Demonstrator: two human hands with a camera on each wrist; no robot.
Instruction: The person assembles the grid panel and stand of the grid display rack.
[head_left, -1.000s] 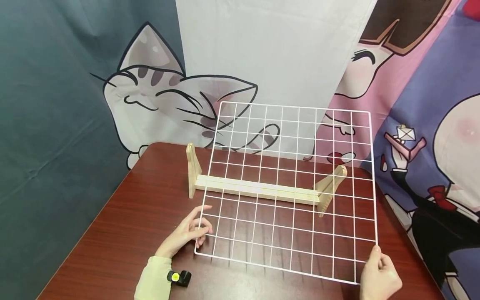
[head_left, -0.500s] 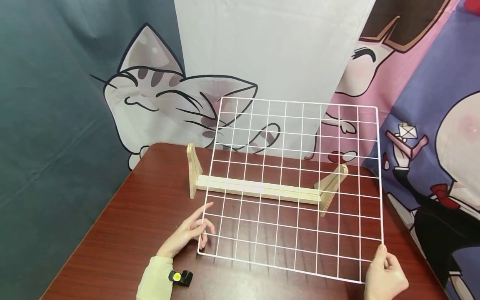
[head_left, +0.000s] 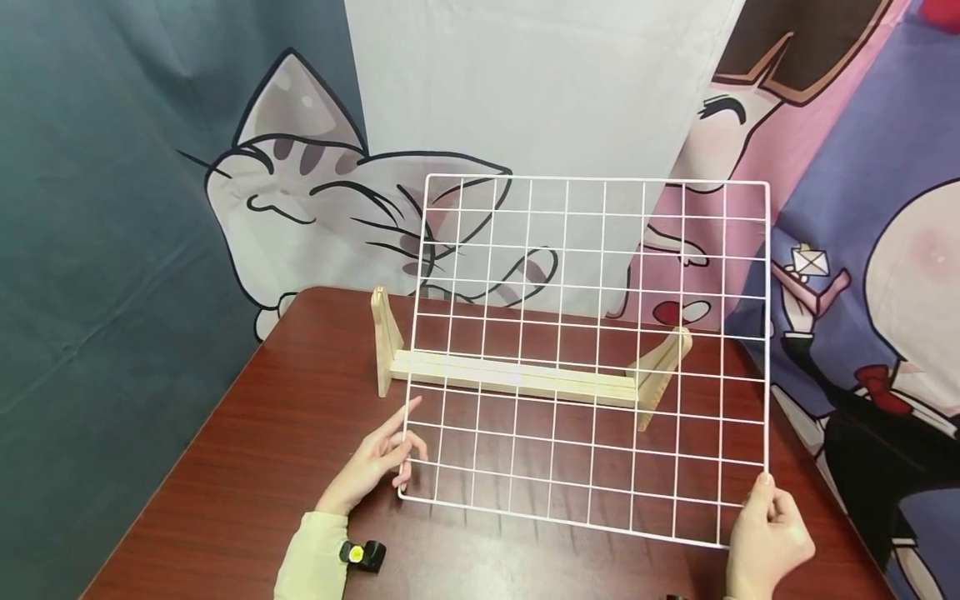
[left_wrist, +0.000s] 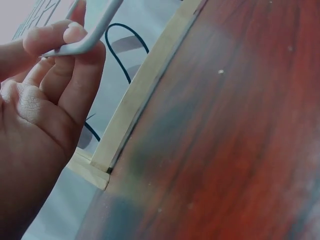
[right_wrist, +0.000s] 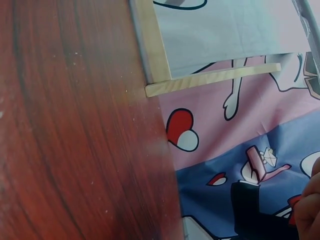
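A white wire grid panel [head_left: 597, 365] is held up, tilted back, above the table. My left hand [head_left: 371, 462] grips its lower left corner; in the left wrist view, the thumb and fingers close round the bent corner wire [left_wrist: 92, 41]. At the lower right corner my right hand [head_left: 768, 533] pinches the side wire, thumb on top. Only a bit of that hand [right_wrist: 307, 205] shows in the right wrist view. Behind the panel, seen through its wires, a pale wooden stand [head_left: 517, 375] rests on the table, with a grooved crossbar between two upright end pieces.
The stand sits toward the back of the reddish-brown wooden table [head_left: 247, 450]. A cartoon-printed cloth [head_left: 540, 92] hangs behind the table and along both sides. A black wrist device [head_left: 365, 555] with a yellow spot is at the left cuff.
The panel has risen, its top edge standing higher and more level, and it has shifted a little to the right. Both hands keep their hold and moved slightly with it. The stand stays put.
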